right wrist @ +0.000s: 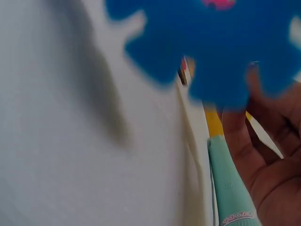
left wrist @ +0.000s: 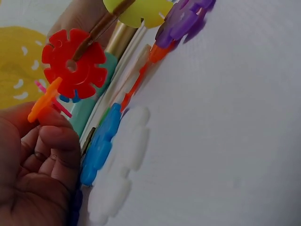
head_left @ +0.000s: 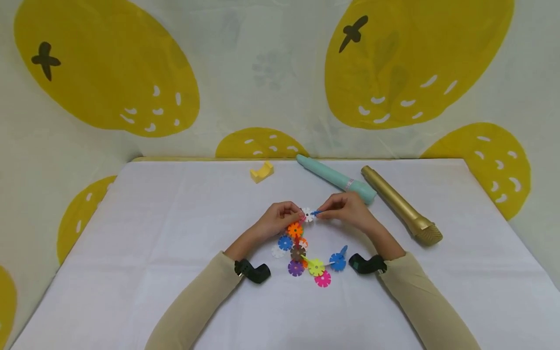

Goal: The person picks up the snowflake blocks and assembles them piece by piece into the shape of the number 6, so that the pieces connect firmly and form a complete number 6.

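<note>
In the head view, my left hand [head_left: 277,218] pinches the upper end of a chain of slotted plastic flower discs, by a white disc [head_left: 307,214]. My right hand [head_left: 347,210] pinches a small blue disc [head_left: 316,213], seen edge-on against the white one; I cannot tell whether their slots are joined. Below hang or lie an orange disc [head_left: 295,230], a brown disc [head_left: 298,253], a purple disc [head_left: 295,268], a yellow disc [head_left: 316,267] and a pink disc [head_left: 323,279]. In the left wrist view, a red disc [left wrist: 73,63] stands beyond the fingers. A large blurred blue disc [right wrist: 221,61] partly covers the right fingers.
Behind the right hand lies a mint-green tube [head_left: 334,177], with a gold microphone-shaped object [head_left: 402,204] to its right. A yellow curved block [head_left: 262,172] sits near the back edge. White cloth covers the table [head_left: 131,272], and a patterned curtain [head_left: 262,73] hangs behind.
</note>
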A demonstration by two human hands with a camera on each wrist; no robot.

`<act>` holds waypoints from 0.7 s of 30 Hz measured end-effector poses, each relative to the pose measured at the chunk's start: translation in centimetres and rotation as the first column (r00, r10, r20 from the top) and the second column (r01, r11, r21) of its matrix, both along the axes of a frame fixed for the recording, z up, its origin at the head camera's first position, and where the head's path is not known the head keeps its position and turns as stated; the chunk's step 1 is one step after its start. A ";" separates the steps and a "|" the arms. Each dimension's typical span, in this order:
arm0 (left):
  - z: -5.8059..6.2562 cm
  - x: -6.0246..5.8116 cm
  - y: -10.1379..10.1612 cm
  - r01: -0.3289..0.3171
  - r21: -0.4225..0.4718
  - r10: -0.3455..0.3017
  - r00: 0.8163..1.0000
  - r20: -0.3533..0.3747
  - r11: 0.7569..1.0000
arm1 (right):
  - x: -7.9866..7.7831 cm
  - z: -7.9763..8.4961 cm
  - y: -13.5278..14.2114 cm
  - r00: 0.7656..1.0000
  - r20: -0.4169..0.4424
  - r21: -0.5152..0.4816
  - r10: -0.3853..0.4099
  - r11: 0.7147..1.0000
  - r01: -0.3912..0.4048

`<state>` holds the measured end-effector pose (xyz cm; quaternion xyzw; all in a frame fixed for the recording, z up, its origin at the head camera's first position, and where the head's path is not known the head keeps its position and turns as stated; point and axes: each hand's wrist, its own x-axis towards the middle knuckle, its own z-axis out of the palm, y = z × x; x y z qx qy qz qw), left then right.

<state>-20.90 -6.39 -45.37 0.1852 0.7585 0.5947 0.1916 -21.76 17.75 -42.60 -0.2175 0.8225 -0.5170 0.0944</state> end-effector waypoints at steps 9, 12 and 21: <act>-0.2 -0.1 0.0 -0.023 -0.027 0.022 0.999 -0.028 0.999 | 0.1 0.2 -0.5 1.000 0.022 -0.013 -0.012 1.000 0.012; -0.1 -0.1 0.0 -0.008 -0.024 0.007 0.999 -0.034 1.000 | 0.1 0.2 -0.5 1.000 0.022 -0.014 0.010 1.000 -0.009; 0.3 -0.1 -0.1 0.003 -0.027 -0.004 1.000 -0.021 1.000 | -0.1 0.1 -0.1 0.997 0.040 0.016 0.063 0.998 -0.064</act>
